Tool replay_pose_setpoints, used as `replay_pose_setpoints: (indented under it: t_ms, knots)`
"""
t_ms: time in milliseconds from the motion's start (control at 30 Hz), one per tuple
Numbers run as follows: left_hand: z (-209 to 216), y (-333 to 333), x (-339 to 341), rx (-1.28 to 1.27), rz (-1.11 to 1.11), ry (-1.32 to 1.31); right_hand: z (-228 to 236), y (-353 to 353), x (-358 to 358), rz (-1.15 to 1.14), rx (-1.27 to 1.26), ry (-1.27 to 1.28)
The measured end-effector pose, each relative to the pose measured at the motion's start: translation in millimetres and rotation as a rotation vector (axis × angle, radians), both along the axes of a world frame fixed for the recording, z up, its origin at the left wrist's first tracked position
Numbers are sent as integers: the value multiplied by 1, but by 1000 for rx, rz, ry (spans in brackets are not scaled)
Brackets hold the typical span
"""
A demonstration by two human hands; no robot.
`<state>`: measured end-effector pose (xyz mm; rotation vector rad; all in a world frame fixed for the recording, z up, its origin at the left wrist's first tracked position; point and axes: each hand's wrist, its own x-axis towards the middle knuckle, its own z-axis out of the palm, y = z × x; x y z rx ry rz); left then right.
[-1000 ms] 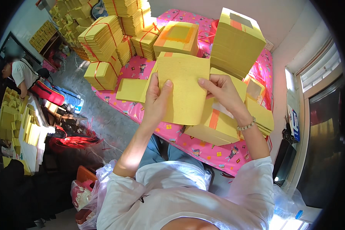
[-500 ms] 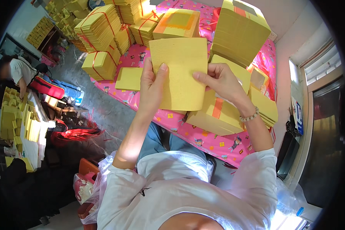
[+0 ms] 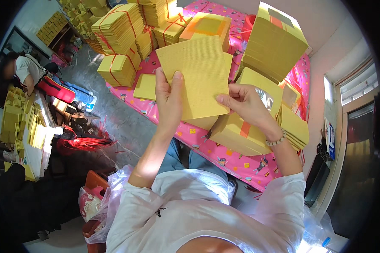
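A thin stack of square yellow paper sheets (image 3: 198, 80) is held up in front of me above the pink table. My left hand (image 3: 169, 95) grips its left edge, thumb across the front and fingers behind. At the lower right edge, my right hand (image 3: 245, 101) pinches the paper between thumb and bent fingers. The front of the stack is tilted, and more yellow paper shows past its right side and below its lower edge. How many sheets are held cannot be told. Just beyond my left hand lies a low yellow paper stack (image 3: 145, 87).
The pink patterned tablecloth (image 3: 194, 139) bears bundles tied with red string (image 3: 118, 29), a tall yellow block (image 3: 274, 46) and a yellow block with an orange stripe (image 3: 232, 135). At the left another person (image 3: 31, 71) bends over a table of yellow paper. A window is at the right.
The front of the yellow paper has turned counter-clockwise, so paper behind now shows at its right and below. Both hands keep their grip. The whole view has shifted slightly.
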<state>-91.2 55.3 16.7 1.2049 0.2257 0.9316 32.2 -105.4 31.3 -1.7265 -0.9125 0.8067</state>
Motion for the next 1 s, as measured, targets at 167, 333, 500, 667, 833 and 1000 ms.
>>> replay_pose_setpoints:
  t_ms: [167, 333, 500, 667, 833, 1000]
  knots:
    - [-6, 2, -3, 72, 100, -31, 4, 0, -8, 15, 64, 131]
    - [-7, -5, -13, 53, 13, 20, 11, 8, 2, -29, 144, 20]
    - [-18, -19, -25, 48, -115, 87, 31, 25, 8, -151, 255, 84]
    - [-17, -16, -35, -74, -142, 67, 28, 33, 8, -103, 183, 77]
    - [-6, 6, -56, -292, -92, 95, 26, 39, -4, -11, 193, 85]
    - [-47, 89, -94, -646, 64, -2, 20, 27, -7, 204, -44, -525]
